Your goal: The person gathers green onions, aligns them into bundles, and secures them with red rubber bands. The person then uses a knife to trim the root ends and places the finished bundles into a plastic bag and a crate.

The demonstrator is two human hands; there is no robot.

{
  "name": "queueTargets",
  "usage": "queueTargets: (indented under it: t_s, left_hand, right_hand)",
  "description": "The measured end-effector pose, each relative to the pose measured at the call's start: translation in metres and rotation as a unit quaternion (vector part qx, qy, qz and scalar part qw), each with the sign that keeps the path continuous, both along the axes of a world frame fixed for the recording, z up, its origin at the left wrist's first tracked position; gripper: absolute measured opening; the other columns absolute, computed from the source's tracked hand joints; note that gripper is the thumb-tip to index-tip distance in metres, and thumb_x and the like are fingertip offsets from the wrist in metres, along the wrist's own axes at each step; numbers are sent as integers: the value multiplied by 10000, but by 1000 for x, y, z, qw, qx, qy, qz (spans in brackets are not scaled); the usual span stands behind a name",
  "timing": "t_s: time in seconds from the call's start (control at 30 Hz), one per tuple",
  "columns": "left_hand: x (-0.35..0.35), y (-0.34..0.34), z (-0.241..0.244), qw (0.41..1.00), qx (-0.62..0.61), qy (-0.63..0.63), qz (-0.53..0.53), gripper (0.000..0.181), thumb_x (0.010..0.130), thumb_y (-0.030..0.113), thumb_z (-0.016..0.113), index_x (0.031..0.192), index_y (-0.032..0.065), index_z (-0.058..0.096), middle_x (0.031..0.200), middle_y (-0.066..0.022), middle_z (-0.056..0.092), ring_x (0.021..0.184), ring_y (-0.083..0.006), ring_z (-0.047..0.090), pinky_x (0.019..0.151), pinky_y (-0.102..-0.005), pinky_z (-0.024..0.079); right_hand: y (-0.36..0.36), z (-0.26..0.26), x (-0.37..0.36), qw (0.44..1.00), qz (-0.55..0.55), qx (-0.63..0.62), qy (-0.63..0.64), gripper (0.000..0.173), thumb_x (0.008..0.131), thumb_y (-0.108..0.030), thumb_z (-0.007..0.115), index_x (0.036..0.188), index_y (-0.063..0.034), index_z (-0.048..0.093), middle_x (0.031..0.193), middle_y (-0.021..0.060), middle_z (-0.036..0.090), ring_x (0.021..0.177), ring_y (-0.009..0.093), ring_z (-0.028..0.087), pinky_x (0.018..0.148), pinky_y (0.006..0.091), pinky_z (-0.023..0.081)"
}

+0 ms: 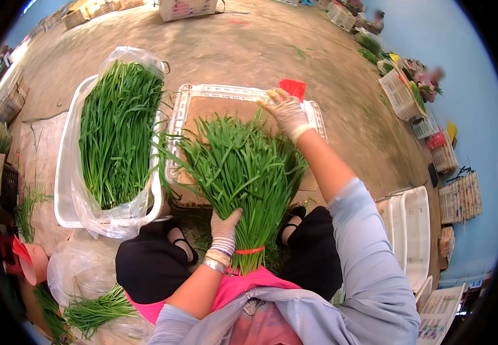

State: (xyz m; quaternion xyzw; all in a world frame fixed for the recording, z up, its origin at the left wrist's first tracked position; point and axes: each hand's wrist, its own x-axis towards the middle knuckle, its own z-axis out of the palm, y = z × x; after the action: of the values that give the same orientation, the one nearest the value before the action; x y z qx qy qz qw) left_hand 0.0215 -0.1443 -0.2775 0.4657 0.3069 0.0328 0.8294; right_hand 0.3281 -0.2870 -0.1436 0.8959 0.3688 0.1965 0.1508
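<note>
A large bundle of green garlic chives [244,168] stands fanned out between the knees, its stems pointing towards the body. A red band [249,250] circles the stems near their cut ends. My left hand [225,226], in a striped white glove, grips the bundle's left side just above the band. My right hand [284,111], in a thin translucent glove, is over the far edge of an upturned white plastic crate [219,89], above the leaf tips. Red strips [292,89] lie right behind its fingers; whether it pinches anything cannot be told.
To the left, a white plastic tub [61,198] lined with clear film holds more chives [119,133]. Loose chives [100,308] lie on plastic sheeting [83,267] at lower left, near a pink container [33,263]. White crates [413,233] stand at right. People sit along the blue wall [443,64].
</note>
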Motion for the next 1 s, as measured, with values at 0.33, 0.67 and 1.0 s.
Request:
queueTargets:
  t_s: [0.33,0.67,1.0]
  left_hand:
    - [-7,17,15,997,-65,-13,-31,503,789,17,737,1249,-10,537,1100,-108,657,941,-237,644,871,-351,535]
    - [-10,69,27,892,-422,-88,-136,510,839,196,723,1275,-16,565,1226,-185,644,1080,-347,647,963,-490,533]
    - [-23,97,26,832,-501,-235,-44,504,880,384,656,1259,57,602,1255,-133,635,1127,-331,615,993,-501,504]
  right_hand:
    - [24,19,82,985,-32,-167,-15,162,917,-178,567,1004,-239,689,901,34,699,862,223,690,757,389,515]
    - [-19,202,46,968,-83,219,95,236,998,-282,534,1154,-151,652,854,91,701,737,240,677,697,369,530]
    - [-41,6,-99,895,-212,285,272,543,906,-267,667,1368,-33,507,1372,196,530,1273,345,507,1067,379,410]
